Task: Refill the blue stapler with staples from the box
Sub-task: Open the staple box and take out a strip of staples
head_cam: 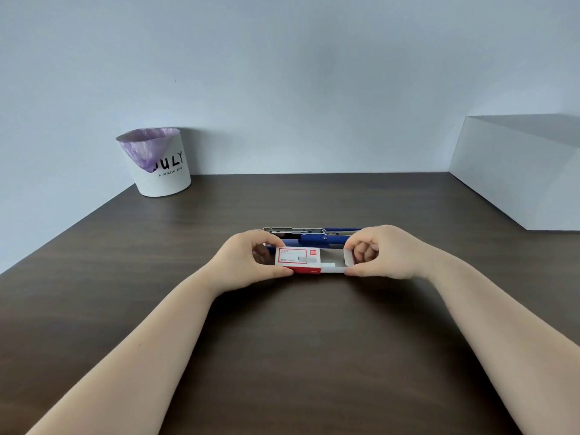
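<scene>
You've got a dark, matt wood-grain desk (pixel 282 340) under everything, and the red-and-white staple box (pixel 298 261) looks like thin printed card. The stapler (pixel 314 237) behind it is blue plastic with a shiny metal rail, and the white bin (pixel 163 171) in the upper left has a thin, crinkly purple plastic liner (pixel 147 149).

A dark brown wood-grain table (pixel 282 356) fills the lower half of the view and runs back to a plain pale wall (pixel 282 73). At about ten o'clock, in the far left corner of the table, stands a small white bin (pixel 164 175) with black lettering on its side. A purple plastic liner (pixel 147 149) is folded over its rim and hangs down the front. At about two o'clock, along the right edge, a large white box-shaped block (pixel 518 177) rests on the tabletop.
</scene>
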